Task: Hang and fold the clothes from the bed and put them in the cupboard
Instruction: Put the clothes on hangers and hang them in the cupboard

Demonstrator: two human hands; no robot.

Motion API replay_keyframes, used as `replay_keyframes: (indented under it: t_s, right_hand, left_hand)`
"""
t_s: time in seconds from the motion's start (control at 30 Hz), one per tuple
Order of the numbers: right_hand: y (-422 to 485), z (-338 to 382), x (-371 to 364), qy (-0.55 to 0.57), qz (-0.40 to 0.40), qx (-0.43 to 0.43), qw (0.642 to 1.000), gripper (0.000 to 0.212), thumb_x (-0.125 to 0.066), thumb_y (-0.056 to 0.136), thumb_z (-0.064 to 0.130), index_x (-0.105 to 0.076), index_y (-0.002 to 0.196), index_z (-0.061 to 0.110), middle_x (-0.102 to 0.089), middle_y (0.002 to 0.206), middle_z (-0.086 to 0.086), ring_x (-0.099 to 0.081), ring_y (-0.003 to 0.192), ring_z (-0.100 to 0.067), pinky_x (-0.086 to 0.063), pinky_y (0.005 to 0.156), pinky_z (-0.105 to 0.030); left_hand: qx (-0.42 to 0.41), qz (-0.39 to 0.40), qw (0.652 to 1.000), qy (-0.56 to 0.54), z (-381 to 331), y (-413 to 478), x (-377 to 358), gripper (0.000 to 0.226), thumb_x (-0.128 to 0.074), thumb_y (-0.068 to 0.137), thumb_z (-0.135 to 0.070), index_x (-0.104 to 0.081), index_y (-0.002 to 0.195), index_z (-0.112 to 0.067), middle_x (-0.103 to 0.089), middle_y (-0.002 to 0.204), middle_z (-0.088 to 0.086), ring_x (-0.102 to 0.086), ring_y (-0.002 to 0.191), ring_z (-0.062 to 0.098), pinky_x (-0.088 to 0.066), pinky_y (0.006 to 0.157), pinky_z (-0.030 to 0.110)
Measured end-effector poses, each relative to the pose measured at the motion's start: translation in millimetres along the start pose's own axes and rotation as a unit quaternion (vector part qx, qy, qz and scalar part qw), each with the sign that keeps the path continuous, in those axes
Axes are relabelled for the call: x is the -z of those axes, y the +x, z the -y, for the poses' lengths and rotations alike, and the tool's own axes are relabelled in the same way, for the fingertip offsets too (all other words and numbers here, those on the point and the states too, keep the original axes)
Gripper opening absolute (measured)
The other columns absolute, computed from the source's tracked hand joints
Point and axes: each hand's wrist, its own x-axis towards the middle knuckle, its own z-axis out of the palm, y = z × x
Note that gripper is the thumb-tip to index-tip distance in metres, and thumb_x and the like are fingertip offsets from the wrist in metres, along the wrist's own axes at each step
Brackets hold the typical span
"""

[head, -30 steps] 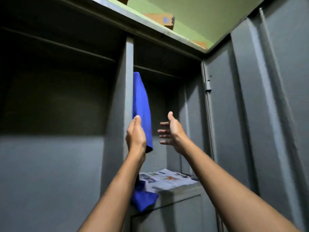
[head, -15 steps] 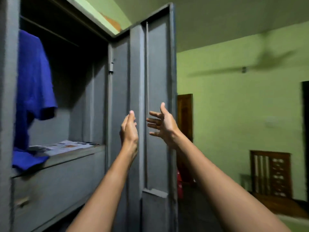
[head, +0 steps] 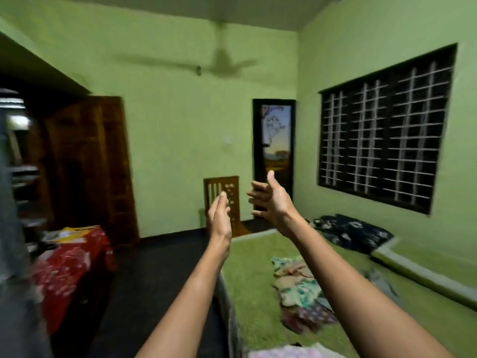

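Holds nothing in either hand. Left hand (head: pixel 219 215) raised, fingers straight and pressed together, seen edge-on; right hand (head: pixel 271 200) raised just beside it, palm turned toward the left, fingers relaxed and slightly spread, thumb up. Apart from each other, touching nothing. Clothes (head: pixel 299 288) in a crumpled patterned heap on the green bed (head: pixel 255 257), beside the right forearm and well below the hands; dark pillow (head: pixel 353 231) at the bed's far end under the window (head: pixel 384 140). Same hand pose as half a second ago, but turned away from the cupboard: blue shirt and grey door gone from view, only a blurred grey edge (head: pixel 10 228) at far left.
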Motion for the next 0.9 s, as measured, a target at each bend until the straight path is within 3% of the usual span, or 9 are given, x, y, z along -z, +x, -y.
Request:
replay_keyframes:
  t_s: [0.17,0.37,0.5,0.57,0.73,0.8,0.9]
  right_hand:
    - [-24,-34,131,-0.007,-0.131,-0.035,0.991,0.063,-0.02,0.098,0.054,-0.049,0.133,0.01,-0.052,0.135,-0.015,-0.046,0.125,-0.029,-0.031,0.104,-0.046]
    - [-51,-106,251,0.015,-0.274,-0.085,0.958,0.063,-0.021,0.099,0.049,-0.052,0.127,0.003,-0.056,0.112,-0.014,-0.054,0.078,-0.015,-0.04,0.072,-0.029]
    - [-56,-179,316,0.035,-0.354,-0.148,0.923,0.058,-0.019,0.099,0.05,-0.054,0.123,0.011,-0.059,0.091,-0.003,-0.05,0.074,-0.011,-0.035,0.069,-0.027]
    - [-56,-218,345,0.054,-0.399,-0.182,0.897,0.056,-0.019,0.098,0.052,-0.054,0.121,0.014,-0.057,0.087,-0.002,-0.048,0.073,-0.012,-0.033,0.067,-0.026]
    - [-75,-319,393,0.089,-0.486,-0.244,0.834,0.045,-0.022,0.101,0.046,-0.053,0.104,0.013,-0.058,0.079,-0.003,-0.051,0.065,-0.013,-0.037,0.057,-0.023]
    - [-86,-362,410,0.069,-0.522,-0.273,0.805,0.045,-0.025,0.101,0.045,-0.057,0.095,0.014,-0.06,0.078,-0.003,-0.053,0.066,-0.013,-0.04,0.057,-0.023]
    - [-105,-420,423,0.025,-0.541,-0.337,0.77,0.034,-0.035,0.101,0.034,-0.06,0.092,0.013,-0.06,0.081,-0.006,-0.053,0.07,-0.018,-0.041,0.064,-0.029]
  left_hand:
    - [0.083,0.104,0.991,0.012,100,-31,-91,0.044,-0.039,0.099,-0.029,-0.042,0.137,-0.007,-0.045,0.141,0.011,-0.044,0.128,0.024,-0.032,0.104,0.033]
    - [0.187,0.198,0.961,0.054,231,-63,-153,0.039,-0.04,0.099,-0.026,-0.049,0.131,-0.006,-0.051,0.134,0.01,-0.049,0.123,0.023,-0.035,0.107,0.037]
    - [0.291,0.233,0.923,0.098,318,-76,-175,0.04,-0.042,0.099,-0.024,-0.05,0.129,0.001,-0.051,0.134,0.017,-0.046,0.126,0.029,-0.034,0.107,0.04]
    - [0.336,0.263,0.896,0.126,360,-79,-180,0.041,-0.042,0.099,-0.03,-0.05,0.131,-0.005,-0.052,0.132,0.009,-0.048,0.124,0.024,-0.036,0.104,0.037]
    - [0.387,0.313,0.843,0.203,472,-86,-186,0.041,-0.042,0.098,-0.033,-0.053,0.129,-0.009,-0.053,0.133,0.011,-0.048,0.125,0.026,-0.034,0.109,0.043]
    - [0.413,0.331,0.818,0.223,515,-93,-184,0.036,-0.043,0.097,-0.034,-0.06,0.12,-0.011,-0.058,0.125,0.012,-0.051,0.12,0.026,-0.037,0.106,0.041]
    - [0.451,0.347,0.779,0.263,570,-115,-170,0.021,-0.048,0.094,-0.039,-0.063,0.084,-0.029,-0.064,0.103,0.01,-0.055,0.104,0.025,-0.04,0.089,0.036]
